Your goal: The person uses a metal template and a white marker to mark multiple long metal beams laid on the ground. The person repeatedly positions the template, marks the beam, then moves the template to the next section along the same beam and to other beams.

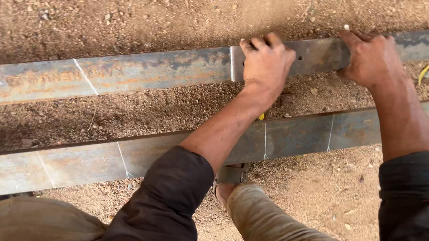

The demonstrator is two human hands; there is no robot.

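Note:
Two long rusty steel bars lie across sandy ground. On the far bar (127,73) rests a shorter dark flat metal plate (317,55) with a small hole. My left hand (265,61) presses down on the plate's left end, fingers curled over its far edge. My right hand (371,58) holds the plate further right and pinches a small white piece of chalk (346,28) at its fingertips. White chalk lines cross both bars. The near bar (83,165) passes under my forearms.
Loose sand and small stones cover the ground (173,17) all around. My sandalled foot (230,177) and knee sit just below the near bar. A small yellow scrap (424,73) lies at the far right.

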